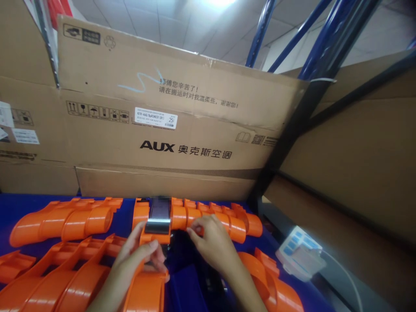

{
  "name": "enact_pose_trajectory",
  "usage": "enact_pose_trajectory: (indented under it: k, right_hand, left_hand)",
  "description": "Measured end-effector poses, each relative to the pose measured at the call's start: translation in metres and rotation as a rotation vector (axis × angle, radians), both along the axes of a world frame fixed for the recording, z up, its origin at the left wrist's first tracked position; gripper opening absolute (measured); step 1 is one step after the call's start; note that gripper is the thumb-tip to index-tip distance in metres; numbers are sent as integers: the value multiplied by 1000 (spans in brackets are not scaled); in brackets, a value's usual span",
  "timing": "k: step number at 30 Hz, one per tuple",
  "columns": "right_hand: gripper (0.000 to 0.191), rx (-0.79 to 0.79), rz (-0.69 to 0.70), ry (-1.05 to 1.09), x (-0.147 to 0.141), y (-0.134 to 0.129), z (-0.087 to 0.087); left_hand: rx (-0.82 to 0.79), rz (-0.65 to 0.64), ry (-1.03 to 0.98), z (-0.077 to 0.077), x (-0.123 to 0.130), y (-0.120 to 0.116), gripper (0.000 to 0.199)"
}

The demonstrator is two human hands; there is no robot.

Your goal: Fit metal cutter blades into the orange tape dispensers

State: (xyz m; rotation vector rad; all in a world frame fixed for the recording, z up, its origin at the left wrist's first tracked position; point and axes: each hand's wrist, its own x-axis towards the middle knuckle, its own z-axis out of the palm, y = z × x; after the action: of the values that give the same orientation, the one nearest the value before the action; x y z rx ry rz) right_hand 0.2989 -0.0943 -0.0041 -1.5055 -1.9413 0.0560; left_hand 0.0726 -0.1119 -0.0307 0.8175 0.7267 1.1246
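Two bare hands, yours, reach forward over a blue tabletop (9, 210) crowded with curved orange plastic parts. Your left hand (141, 253) grasps an orange piece (156, 238), its thumb laid across the near edge; this piece sits just left of the middle of the view, low down. A dark, glossy strip (159, 214) rises from it, crossed by a pale, shiny band. Your right hand (209, 242) is just to the right, fingers curled and thumb close to the forefinger; you cannot tell from this view whether they pinch anything small. Behind that hand runs a row of orange parts (177, 216). More lie to your left, in a far group (87, 222) and a nearer one (81, 284), and others at lower right (287, 297). One large orange part (146, 294) stands beside your left wrist. At right is a white device (300, 251) with blue buttons and a white cable (349, 277). Beyond the table stands a big cardboard box (107, 147) printed "AUX", with a dark post (286, 134) slanting at its right.
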Motion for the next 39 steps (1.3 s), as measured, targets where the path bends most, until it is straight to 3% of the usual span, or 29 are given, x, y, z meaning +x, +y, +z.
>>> enact_pose_trajectory:
  k: [4,11,19,25,30,35,39]
  right_hand:
    - [6,-72,86,-32,3,-3,-8]
    - [23,-69,123,-36,3,-7,-14]
    - [26,-103,160,-53,-2,-11,-6]
    - [18,-151,281,238,-7,-11,10]
    - [18,-280,461,528,-23,-10,7]
    - [19,-216,349,339,-31,-9,-1]
    - [18,-170,333,243,-25,-15,10]
  left_hand:
    - [-16,-2,5,-3,2,-1,49]
    - [-18,-18,38,-3,5,-4,54]
    - [-11,-4,42,-1,6,-5,61]
    - [-1,14,14,-6,6,2,58]
    - [7,96,45,-7,13,-2,53]
    - [-32,193,52,0,16,-14,47]
    - [-54,235,17,0,12,-14,45]
